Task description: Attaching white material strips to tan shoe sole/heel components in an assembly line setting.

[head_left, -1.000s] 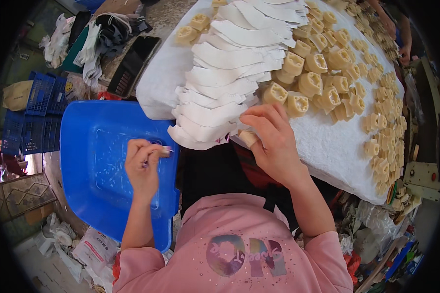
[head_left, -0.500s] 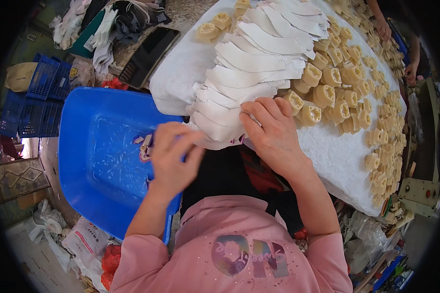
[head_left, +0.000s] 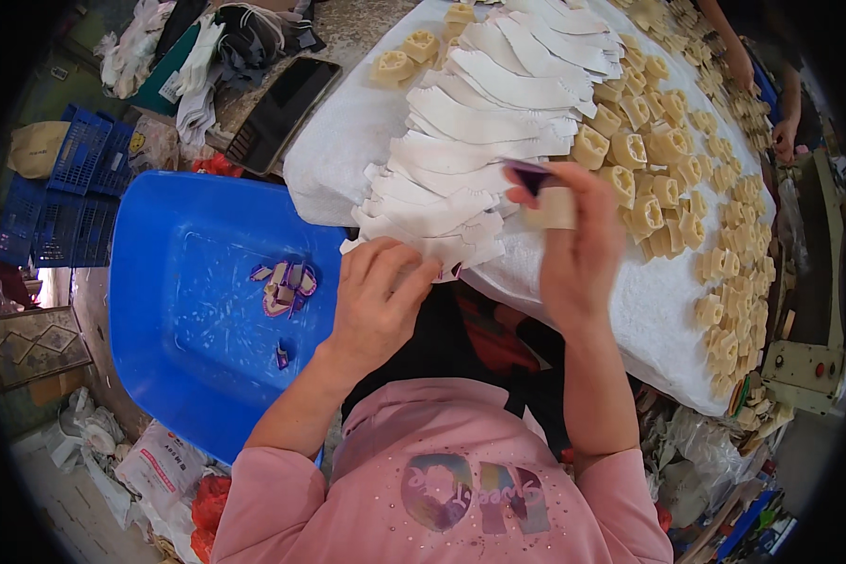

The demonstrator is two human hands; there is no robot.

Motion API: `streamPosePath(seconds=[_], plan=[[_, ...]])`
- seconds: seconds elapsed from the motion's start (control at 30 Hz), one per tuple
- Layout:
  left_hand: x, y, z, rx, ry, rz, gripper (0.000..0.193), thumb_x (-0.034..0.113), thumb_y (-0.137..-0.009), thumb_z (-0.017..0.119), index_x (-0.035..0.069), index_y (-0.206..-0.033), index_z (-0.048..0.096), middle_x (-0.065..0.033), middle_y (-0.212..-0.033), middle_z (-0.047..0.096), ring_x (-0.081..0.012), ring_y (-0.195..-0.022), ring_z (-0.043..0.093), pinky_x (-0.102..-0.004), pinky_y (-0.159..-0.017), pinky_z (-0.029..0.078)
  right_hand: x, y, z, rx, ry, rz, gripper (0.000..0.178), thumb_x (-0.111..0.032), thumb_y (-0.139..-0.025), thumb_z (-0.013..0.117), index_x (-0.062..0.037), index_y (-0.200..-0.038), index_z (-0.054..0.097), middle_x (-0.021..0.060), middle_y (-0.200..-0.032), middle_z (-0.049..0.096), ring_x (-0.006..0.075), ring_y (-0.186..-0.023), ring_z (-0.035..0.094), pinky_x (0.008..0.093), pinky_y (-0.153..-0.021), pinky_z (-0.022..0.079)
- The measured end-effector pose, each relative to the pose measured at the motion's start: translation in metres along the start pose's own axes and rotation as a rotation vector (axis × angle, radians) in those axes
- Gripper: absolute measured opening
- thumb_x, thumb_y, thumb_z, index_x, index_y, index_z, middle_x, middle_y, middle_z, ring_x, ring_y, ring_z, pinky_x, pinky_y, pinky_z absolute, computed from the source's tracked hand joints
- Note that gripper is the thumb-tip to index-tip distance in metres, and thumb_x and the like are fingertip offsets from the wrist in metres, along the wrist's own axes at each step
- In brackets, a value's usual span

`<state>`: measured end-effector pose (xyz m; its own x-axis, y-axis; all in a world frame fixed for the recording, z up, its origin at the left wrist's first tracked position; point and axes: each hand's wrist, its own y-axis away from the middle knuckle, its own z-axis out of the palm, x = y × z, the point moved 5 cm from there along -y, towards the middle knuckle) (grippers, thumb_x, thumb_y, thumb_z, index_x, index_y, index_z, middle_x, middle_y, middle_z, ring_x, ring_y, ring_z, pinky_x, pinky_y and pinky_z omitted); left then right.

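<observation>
On the white cloth-covered table, thin white curved pieces (head_left: 479,122) with toothed edges lie overlapped in a long row. My left hand (head_left: 381,296) is at the near end of that row, its fingers curled and pressed onto the edge of the nearest white piece. My right hand (head_left: 583,254) is raised just right of the row and blurred by motion. Its fingers are closed on a small cream block (head_left: 556,209) with a dark purple piece (head_left: 528,177) against it. Beside it lie many hollow cream blocks (head_left: 644,214), several standing with their openings showing.
A blue plastic tub (head_left: 160,367) stands at the left, with small purple-and-cream pieces (head_left: 287,287) in it. A phone (head_left: 284,108) lies beyond it near gloves (head_left: 197,61). Blue crates (head_left: 80,188) stand far left. Another person's hand (head_left: 785,136) is at the far right.
My right hand has left the near end of the row and moved right and up, with a cream block in it. My left hand has moved right onto the nearest white piece.
</observation>
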<state>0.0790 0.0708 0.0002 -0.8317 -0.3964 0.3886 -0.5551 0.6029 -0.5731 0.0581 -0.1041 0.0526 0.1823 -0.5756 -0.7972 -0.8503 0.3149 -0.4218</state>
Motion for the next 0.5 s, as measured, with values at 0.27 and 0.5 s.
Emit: streamPosePath(seconds=[0.27,0.5], plan=[[0.039,-0.022,0.020,-0.252,1.048,-0.340,0.044,0.030,-0.094,0.039,-0.008,-0.111,0.053,-0.0138,-0.085,0.059,-0.0190,-0.075,0.055,-0.0297,-0.063,0.043,-0.027,0.039,-0.036,-0.025,0.402,-0.557,0.029,0.004,-0.073,0.059,-0.0037,-0.101,0.056,0.0133,-0.099,0.062,0.0317,-0.085,0.059,0.0354,-0.069,0.049],[0.050,-0.037,0.058,-0.116,1.581,-0.839,0.042,0.026,-0.099,0.035,-0.006,-0.124,0.047,-0.0124,-0.097,0.060,-0.0167,-0.080,0.056,-0.0306,-0.067,0.044,0.025,0.048,-0.073,0.131,0.461,-0.152,0.041,0.000,-0.065,0.064,-0.0055,-0.105,0.058,0.0128,-0.102,0.053,0.0305,-0.089,0.050,0.0370,-0.072,0.044]])
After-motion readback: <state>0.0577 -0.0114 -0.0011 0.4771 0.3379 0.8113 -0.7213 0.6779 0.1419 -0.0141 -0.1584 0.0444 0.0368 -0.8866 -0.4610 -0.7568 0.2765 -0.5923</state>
